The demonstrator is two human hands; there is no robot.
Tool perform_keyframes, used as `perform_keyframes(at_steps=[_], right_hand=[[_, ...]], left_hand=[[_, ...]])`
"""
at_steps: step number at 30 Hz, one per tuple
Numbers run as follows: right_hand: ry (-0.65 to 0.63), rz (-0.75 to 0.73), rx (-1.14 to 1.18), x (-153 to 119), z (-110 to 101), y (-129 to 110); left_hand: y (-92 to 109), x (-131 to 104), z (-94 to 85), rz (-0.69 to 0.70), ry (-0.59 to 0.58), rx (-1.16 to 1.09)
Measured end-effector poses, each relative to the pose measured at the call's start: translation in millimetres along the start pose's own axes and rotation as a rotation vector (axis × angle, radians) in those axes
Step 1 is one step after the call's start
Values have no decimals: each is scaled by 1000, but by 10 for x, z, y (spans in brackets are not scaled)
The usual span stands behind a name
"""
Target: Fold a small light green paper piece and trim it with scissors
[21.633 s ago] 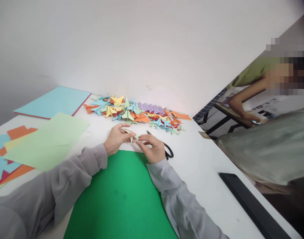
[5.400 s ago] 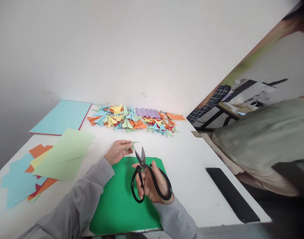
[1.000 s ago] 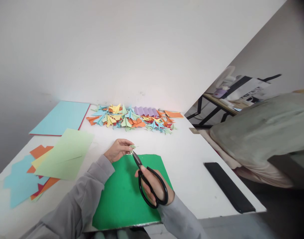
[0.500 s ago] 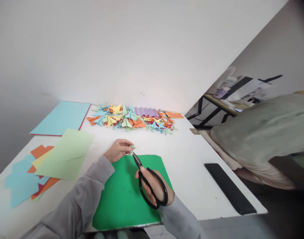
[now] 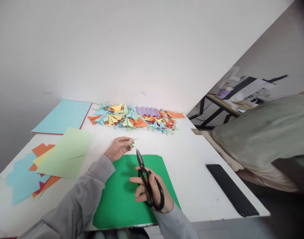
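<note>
My left hand (image 5: 119, 148) pinches a small folded light green paper piece (image 5: 131, 143) above the far edge of the green mat (image 5: 122, 192). Black-handled scissors (image 5: 141, 161) hang in my right hand (image 5: 155, 189), with the thumb through a handle loop and some fingers spread to the left. The scissor blades look closed, point up and to the left, and are apart from the paper piece.
Behind lie many folded paper shapes (image 5: 128, 122) and a purple pleated strip (image 5: 148, 111). Coloured sheets (image 5: 64, 152) and a blue stack (image 5: 63, 116) are at left. A black flat object (image 5: 231, 189) lies right, near a person's clothed body (image 5: 263, 132).
The scissors have moved away from the paper piece, their blades turned more upright. Fingers of my right hand have spread. The paper piece has turned and risen slightly in my left hand.
</note>
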State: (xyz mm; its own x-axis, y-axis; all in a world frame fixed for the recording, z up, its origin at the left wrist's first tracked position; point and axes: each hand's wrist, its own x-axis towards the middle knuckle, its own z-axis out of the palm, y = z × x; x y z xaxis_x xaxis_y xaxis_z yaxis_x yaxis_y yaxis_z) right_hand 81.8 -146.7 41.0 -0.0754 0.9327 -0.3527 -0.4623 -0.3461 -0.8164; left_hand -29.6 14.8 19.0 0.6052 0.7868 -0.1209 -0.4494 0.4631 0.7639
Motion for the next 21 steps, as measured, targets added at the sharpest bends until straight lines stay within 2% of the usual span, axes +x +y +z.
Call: perform_keyframes(at_steps=[3, 6, 10, 15, 21], right_hand=[[-52, 5, 102, -9, 11, 12], [-65, -71, 125, 4, 21, 22], [-48, -100, 20, 86, 20, 46], [-34, 30, -73, 220, 42, 46], [28, -24, -162, 315, 87, 6]], left_hand=[[-5, 3, 0, -2, 7, 7], [-14, 9, -5, -8, -4, 23], [-31, 17, -4, -25, -8, 36], [-47, 29, -4, -60, 26, 43], [-64, 40, -23, -79, 39, 50]])
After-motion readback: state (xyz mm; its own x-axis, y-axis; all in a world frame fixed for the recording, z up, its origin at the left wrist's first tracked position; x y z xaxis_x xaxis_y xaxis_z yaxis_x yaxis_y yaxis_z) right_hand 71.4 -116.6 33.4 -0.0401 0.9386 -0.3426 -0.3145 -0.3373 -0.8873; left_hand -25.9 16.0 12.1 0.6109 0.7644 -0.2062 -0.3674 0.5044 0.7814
